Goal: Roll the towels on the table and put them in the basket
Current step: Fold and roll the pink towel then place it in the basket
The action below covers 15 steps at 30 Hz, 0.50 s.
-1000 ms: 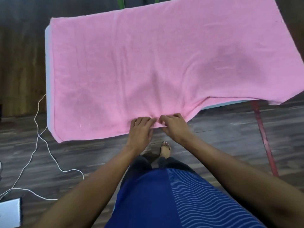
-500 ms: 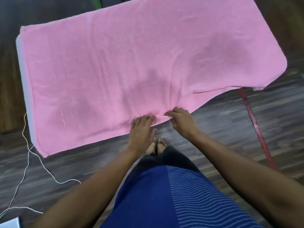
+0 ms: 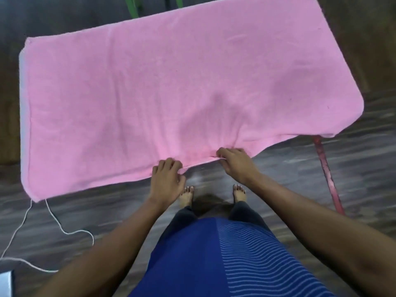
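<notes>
Moved apart: left hand (image 3: pixel 166 180) and right hand (image 3: pixel 236 162).
Each grips the pink towel (image 3: pixel 171 86) at its near edge.

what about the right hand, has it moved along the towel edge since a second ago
Yes. The right hand slid rightward along the near edge of the pink towel, closer to the red bar, opening a gap from the left hand.

- Pink towel (image 3: pixel 171 93): spread flat over the desk (image 3: pixel 22 93).
- Left hand (image 3: pixel 166 180), right hand (image 3: pixel 236 163): fingers curled on the towel's near hem, 6 o'clock.
- White cord (image 3: pixel 64 230): on the floor, 8 o'clock.
</notes>
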Tool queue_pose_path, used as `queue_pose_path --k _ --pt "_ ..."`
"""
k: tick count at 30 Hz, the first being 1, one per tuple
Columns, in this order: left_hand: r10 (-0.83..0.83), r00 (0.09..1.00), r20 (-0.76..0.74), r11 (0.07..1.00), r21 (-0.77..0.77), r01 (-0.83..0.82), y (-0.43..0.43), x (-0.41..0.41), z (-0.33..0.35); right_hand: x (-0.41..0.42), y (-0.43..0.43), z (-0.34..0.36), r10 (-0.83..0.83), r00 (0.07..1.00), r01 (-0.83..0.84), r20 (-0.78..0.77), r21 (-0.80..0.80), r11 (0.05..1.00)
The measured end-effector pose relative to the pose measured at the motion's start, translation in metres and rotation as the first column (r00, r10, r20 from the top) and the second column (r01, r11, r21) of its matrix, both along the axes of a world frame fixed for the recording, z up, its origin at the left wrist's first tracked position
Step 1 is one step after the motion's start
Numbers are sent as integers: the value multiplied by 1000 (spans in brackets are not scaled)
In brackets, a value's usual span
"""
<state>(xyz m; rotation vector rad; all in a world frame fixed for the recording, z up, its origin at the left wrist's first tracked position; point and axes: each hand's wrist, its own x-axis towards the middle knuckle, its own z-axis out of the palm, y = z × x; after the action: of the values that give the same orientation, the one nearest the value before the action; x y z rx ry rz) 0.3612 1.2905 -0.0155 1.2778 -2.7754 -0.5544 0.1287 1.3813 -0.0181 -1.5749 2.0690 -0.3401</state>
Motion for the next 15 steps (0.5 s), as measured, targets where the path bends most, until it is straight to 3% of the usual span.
queue_pose_path --k 5,12,15 --pt "-37 999 21 998 -41 37 33 -58 -2 -14 6 10 161 982 -156 102 -51 986" --pt "131 981 -145 989 -55 -140 55 -106 9 -62 16 4 203 978 -204 54 10 979" --pt "161 978 -133 984 -60 -170 62 -108 12 -78 21 2 182 981 -183 68 18 983"
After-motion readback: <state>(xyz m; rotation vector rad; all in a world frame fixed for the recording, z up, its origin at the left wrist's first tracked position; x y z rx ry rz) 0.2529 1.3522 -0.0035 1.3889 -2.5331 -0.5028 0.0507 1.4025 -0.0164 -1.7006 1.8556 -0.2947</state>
